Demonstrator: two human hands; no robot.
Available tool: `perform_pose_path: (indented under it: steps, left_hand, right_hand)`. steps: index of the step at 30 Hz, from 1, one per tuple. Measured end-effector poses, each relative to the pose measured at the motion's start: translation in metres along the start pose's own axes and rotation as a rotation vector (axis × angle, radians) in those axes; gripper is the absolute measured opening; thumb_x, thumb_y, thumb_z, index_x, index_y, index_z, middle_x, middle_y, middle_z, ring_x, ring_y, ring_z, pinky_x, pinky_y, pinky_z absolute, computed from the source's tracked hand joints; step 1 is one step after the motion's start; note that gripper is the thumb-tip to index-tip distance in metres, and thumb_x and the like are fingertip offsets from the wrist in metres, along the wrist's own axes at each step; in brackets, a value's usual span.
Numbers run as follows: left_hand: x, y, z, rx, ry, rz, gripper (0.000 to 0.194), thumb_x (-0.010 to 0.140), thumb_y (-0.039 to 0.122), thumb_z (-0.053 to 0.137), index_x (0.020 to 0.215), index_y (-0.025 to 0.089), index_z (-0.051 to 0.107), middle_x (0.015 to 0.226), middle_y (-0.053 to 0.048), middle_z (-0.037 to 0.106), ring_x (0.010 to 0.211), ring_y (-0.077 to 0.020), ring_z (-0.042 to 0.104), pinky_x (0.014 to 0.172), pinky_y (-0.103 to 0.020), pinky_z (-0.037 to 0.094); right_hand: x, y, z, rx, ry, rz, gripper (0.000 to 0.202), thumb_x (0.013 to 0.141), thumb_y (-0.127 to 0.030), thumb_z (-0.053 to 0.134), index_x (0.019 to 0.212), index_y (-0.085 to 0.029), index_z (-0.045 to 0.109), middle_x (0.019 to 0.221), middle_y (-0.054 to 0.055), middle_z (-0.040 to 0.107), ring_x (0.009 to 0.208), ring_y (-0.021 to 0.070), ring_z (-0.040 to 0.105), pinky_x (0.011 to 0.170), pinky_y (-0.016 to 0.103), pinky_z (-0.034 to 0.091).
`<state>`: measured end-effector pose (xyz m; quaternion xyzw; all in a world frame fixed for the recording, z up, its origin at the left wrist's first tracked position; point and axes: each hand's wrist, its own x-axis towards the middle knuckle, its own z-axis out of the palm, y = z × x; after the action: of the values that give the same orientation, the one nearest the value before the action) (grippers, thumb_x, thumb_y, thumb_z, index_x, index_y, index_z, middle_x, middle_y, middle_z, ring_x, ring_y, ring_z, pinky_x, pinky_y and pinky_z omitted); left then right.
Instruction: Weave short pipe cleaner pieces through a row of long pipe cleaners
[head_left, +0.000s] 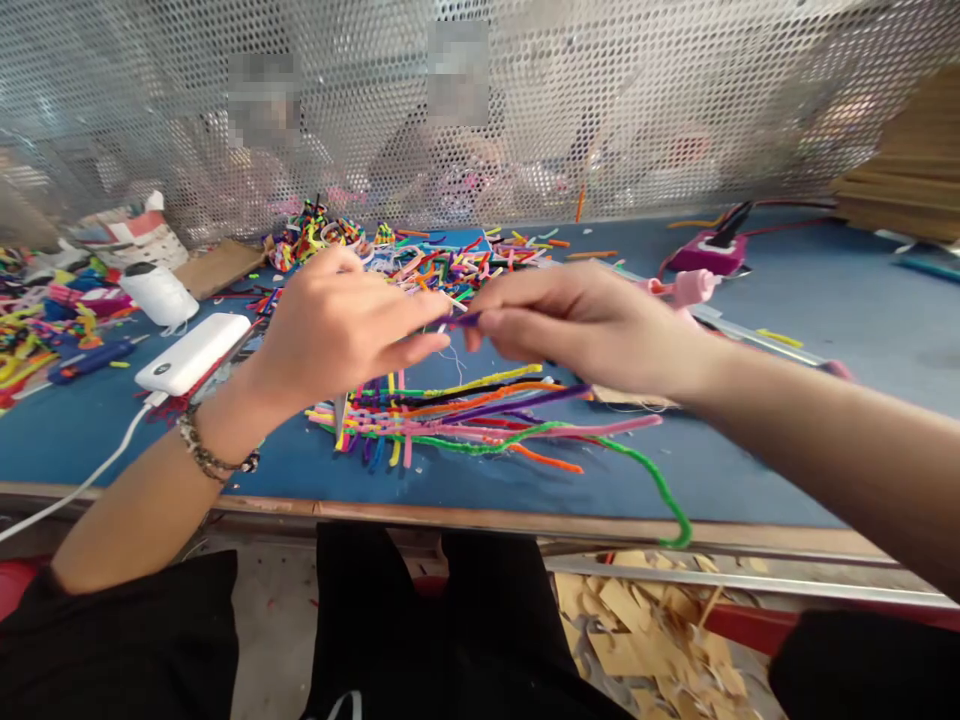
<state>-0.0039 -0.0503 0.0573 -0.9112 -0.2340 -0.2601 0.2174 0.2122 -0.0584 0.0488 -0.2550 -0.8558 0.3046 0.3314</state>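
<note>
Left hand (322,318) and right hand (581,325) pinch one strand (468,320) (purple).

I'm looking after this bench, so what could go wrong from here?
The thin purple strand in the right hand might slip or bend. The green strand reaches the table's front edge and could snag on clothing. The white cable crosses that edge too; a tug might drag the power bank.

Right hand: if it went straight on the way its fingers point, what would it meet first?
Likely the left hand, opposite it along the purple strip; exact depth is unclear.
</note>
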Motion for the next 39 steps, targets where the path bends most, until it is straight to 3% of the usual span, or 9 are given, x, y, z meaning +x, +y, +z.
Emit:
perform_pose_path:
  steps: [3,6,8,13,17,22,27,33,39]
  left_hand:
    - [-0.006,-0.013,-0.003,-0.052,0.052,-0.176,0.038,0.095,0.041,0.032,0.109,0.022,0.063,0.066,0.003,0.06,0.058,-0.0118,0.056,0.071,-0.031,0.045]
    - [-0.017,-0.023,0.002,-0.151,-0.008,-0.342,0.033,0.091,0.036,0.039,0.114,0.022,0.059,0.077,0.002,0.062,0.062,-0.0117,0.057,0.068,-0.027,0.047]
    - [-0.027,-0.022,0.01,-0.206,-0.14,-0.316,0.037,0.091,0.037,0.039,0.119,0.019,0.056,0.096,-0.003,0.064,0.079,-0.0152,0.061,0.077,-0.03,0.048]
    - [-0.058,0.007,0.036,-0.191,-0.57,-0.278,0.062,0.094,0.055,0.033,0.133,0.008,0.043,0.138,-0.018,0.047,0.128,-0.0262,0.043,0.105,-0.038,0.037]
    - [-0.072,0.025,0.05,-0.132,-0.736,-0.388,0.079,0.09,0.062,0.036,0.142,0.003,0.029,0.15,-0.02,0.03,0.139,-0.0296,0.027,0.113,-0.043,0.025]
    - [-0.074,0.027,0.056,-0.141,-0.78,-0.397,0.081,0.088,0.062,0.042,0.145,0.006,0.027,0.151,-0.018,0.029,0.14,-0.0294,0.027,0.116,-0.046,0.019]
    - [-0.072,0.029,0.056,-0.142,-0.796,-0.418,0.087,0.084,0.062,0.047,0.145,0.004,0.025,0.15,-0.02,0.03,0.139,-0.0307,0.028,0.115,-0.047,0.02]
    - [-0.069,0.035,0.057,-0.134,-0.768,-0.452,0.089,0.081,0.063,0.049,0.145,0.006,0.025,0.15,-0.02,0.029,0.139,-0.0331,0.027,0.114,-0.05,0.022]
    - [-0.07,0.033,0.055,-0.151,-0.744,-0.404,0.074,0.083,0.059,0.051,0.142,0.017,0.036,0.149,-0.018,0.032,0.137,-0.0338,0.031,0.112,-0.052,0.023]
  right_hand:
    - [0.004,0.005,-0.026,-0.434,0.164,-0.178,0.022,0.088,-0.027,0.047,0.073,-0.018,0.061,0.064,-0.002,0.052,0.059,0.0086,0.045,0.057,0.027,0.034]
    - [0.004,0.016,-0.044,-0.576,0.082,-0.275,0.022,0.09,-0.029,0.05,0.084,-0.018,0.067,0.082,0.004,0.063,0.076,0.0124,0.056,0.069,0.03,0.041]
    - [0.004,0.023,-0.047,-0.613,-0.023,-0.339,0.023,0.093,-0.029,0.049,0.089,-0.019,0.069,0.089,0.005,0.065,0.081,0.0132,0.058,0.073,0.03,0.043]
    - [0.014,0.037,-0.021,-0.77,-0.247,-0.535,0.032,0.098,-0.031,0.04,0.092,-0.022,0.071,0.103,0.006,0.065,0.087,0.0162,0.053,0.076,0.035,0.043]
    - [0.023,0.044,0.007,-0.8,-0.501,-0.505,0.029,0.096,-0.024,0.043,0.092,-0.022,0.071,0.102,0.007,0.065,0.093,0.0166,0.056,0.077,0.031,0.044]
    - [0.026,0.049,0.031,-0.765,-0.645,-0.348,0.017,0.091,-0.019,0.053,0.089,-0.015,0.07,0.097,0.008,0.066,0.09,0.017,0.06,0.076,0.029,0.046]
    - [0.026,0.055,0.04,-0.624,-0.603,-0.348,0.025,0.093,-0.023,0.05,0.11,-0.013,0.064,0.119,0.012,0.062,0.103,0.02,0.06,0.086,0.032,0.047]
    - [0.013,0.053,0.034,-0.57,-0.557,-0.301,0.027,0.094,-0.019,0.045,0.109,-0.01,0.065,0.124,0.016,0.058,0.103,0.0227,0.061,0.084,0.033,0.049]
    - [-0.007,0.051,0.038,-0.537,-0.502,-0.325,0.034,0.097,-0.021,0.036,0.111,-0.014,0.066,0.121,0.014,0.059,0.107,0.0213,0.058,0.087,0.033,0.048]
